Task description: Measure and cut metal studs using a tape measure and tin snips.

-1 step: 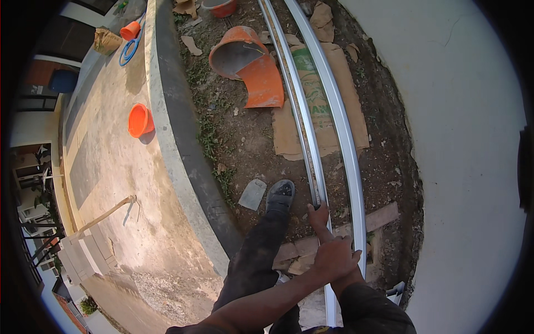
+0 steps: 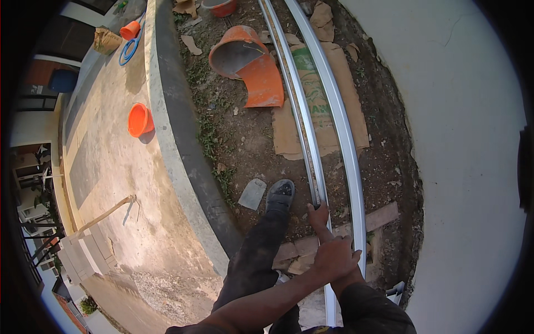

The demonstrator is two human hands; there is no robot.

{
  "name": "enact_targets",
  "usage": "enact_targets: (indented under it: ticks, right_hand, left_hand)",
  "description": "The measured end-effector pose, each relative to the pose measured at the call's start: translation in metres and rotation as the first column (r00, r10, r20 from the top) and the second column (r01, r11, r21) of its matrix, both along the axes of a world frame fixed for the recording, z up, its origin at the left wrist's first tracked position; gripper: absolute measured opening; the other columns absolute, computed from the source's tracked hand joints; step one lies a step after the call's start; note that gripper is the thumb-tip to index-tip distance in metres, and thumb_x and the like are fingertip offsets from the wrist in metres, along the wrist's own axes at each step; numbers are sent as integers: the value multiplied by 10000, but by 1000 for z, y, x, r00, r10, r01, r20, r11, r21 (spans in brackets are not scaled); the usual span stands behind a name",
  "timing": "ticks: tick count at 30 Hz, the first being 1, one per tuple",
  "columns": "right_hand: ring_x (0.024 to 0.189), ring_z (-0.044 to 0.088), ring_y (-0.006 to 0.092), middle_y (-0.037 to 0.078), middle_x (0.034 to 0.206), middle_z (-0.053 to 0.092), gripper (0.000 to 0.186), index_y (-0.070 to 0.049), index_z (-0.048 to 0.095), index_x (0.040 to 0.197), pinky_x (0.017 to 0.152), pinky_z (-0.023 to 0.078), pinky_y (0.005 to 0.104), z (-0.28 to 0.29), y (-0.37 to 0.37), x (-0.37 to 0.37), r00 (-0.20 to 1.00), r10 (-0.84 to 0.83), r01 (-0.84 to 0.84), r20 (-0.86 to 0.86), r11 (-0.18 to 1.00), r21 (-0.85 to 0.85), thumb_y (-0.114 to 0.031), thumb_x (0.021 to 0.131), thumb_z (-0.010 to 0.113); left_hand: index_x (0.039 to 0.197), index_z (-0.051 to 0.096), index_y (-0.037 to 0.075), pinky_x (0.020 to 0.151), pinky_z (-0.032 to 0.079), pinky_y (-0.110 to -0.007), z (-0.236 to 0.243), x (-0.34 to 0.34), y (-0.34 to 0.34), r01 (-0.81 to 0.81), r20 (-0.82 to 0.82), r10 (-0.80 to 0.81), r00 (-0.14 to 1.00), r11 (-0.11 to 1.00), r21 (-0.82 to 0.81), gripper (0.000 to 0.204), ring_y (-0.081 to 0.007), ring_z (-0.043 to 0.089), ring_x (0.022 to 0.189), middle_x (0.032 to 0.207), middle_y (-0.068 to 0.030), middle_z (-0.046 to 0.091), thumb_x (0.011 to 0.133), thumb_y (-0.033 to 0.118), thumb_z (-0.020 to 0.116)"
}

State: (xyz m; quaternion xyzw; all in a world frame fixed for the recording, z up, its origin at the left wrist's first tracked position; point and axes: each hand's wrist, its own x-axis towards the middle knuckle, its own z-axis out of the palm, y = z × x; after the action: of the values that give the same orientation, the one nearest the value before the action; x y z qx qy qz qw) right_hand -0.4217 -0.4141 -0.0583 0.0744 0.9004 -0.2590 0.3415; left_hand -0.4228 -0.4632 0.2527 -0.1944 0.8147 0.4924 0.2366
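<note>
Two long silver-white metal profiles [image 2: 347, 142] run side by side away from me, curving in the fisheye view. The left one is an open channel [image 2: 303, 125] with a brownish strip along its inside. My right hand [image 2: 319, 216] is closed around this channel, thumb on its left side; a small dark patch shows at the fingertips. Crossing over from the left, my left hand [image 2: 335, 259] lies on my right forearm, its fingers curled round it. My left hand hides the middle of that forearm and part of the channel.
Cardboard sheeting [image 2: 353, 106] lies beneath the profiles. A broken orange bucket [image 2: 266, 83] lies left of them. A flat grey piece [image 2: 253, 194] is beside my shoe [image 2: 280, 196]. A concrete curb [image 2: 183, 150] runs left, a white wall [image 2: 461, 139] right. A hoe [image 2: 105, 214] rests beyond the curb.
</note>
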Motion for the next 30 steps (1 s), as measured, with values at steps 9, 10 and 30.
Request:
enact_targets:
  ticks: [9,10,30]
  right_hand:
    - [1178,551,438,285,1248,561,690,26,503,1347,1019,448,494,-5,3,0,1000,9,-9,-7,1000,9,-346,830,765]
    - [1182,549,437,286,1252,560,690,30,505,1344,1021,446,493,-5,2,0,1000,2,-2,4,1000,1,-348,830,766]
    - [1209,532,448,299,1278,545,708,28,494,1361,1028,442,502,-16,5,-1,1000,5,-5,13,1000,-24,-354,827,760]
  left_hand:
    - [948,613,-27,667,541,-515,-4,3,5,-2,-24,2,1000,1000,-9,439,-400,686,717,734,-193,672,885,408,635]
    - [948,613,-27,667,541,-515,-4,3,6,-3,-21,2,1000,1000,-8,439,-400,686,717,734,-193,672,885,408,635]
    - [945,627,-29,641,543,-504,-1,3,5,-5,-28,4,1000,1000,-23,456,-384,687,686,713,-173,673,882,423,639]
